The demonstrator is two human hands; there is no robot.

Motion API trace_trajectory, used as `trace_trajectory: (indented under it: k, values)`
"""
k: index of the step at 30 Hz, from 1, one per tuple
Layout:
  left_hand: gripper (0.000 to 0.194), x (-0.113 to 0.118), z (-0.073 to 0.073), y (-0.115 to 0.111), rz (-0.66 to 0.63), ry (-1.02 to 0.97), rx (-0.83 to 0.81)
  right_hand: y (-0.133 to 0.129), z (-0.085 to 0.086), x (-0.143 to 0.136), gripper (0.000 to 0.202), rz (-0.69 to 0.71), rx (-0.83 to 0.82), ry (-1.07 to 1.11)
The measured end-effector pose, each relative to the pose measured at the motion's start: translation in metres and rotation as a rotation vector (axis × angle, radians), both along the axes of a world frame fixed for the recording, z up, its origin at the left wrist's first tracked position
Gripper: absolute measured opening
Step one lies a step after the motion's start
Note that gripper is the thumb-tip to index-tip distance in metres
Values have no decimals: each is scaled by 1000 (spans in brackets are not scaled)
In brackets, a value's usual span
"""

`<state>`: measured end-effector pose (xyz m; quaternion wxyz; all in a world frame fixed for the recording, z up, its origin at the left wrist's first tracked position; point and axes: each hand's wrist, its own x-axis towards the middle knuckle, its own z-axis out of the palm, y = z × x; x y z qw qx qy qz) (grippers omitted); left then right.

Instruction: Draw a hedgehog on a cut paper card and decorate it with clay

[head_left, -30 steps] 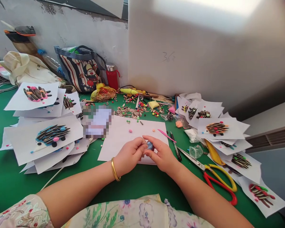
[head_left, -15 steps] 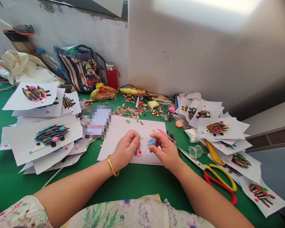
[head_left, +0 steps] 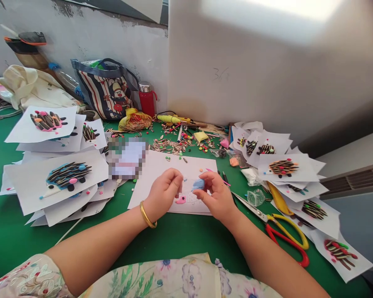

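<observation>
My right hand (head_left: pixel 216 194) pinches a lump of light blue modelling clay (head_left: pixel 199 184) between thumb and fingers. Something clear, perhaps plastic film, seems to hang beside the lump. To its left, my left hand (head_left: pixel 165 191), with a gold bangle at the wrist, has its fingertips pressed together; what they hold is too small or hidden to make out. Under both hands lies a white paper sheet (head_left: pixel 149 174) with a hedgehog outline (head_left: pixel 191 198). Its snout is covered in pink clay (head_left: pixel 180 200) with a dark eye dot.
Finished hedgehog pictures are piled at left (head_left: pixel 90 165) and right (head_left: pixel 307 167). Scissors (head_left: pixel 286 234) lie open-handled by my right forearm. Loose sunflower seeds (head_left: pixel 170 145), clay bits and a yellow packet (head_left: pixel 200 136) are behind the sheet. A blurred phone (head_left: pixel 129 159) sits left.
My two hands have drawn slightly apart, and more of the pink snout shows between them. The blue clay stays in my right hand. The piles have not moved.
</observation>
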<state>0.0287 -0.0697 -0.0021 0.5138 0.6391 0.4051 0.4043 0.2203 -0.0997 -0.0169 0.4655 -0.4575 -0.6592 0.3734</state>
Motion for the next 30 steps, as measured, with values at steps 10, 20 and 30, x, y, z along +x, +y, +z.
trace_trajectory:
  k: [10,20,30]
  values:
    - [30,1,1,1,-1,-128,-148,0,5,3,30,8,-36,116]
    - [39,2,4,5,24,-92,-244,1,-2,2,28,-4,-32,133]
    - [39,-1,-4,5,-50,58,-66,0,-1,1,29,-14,-75,185]
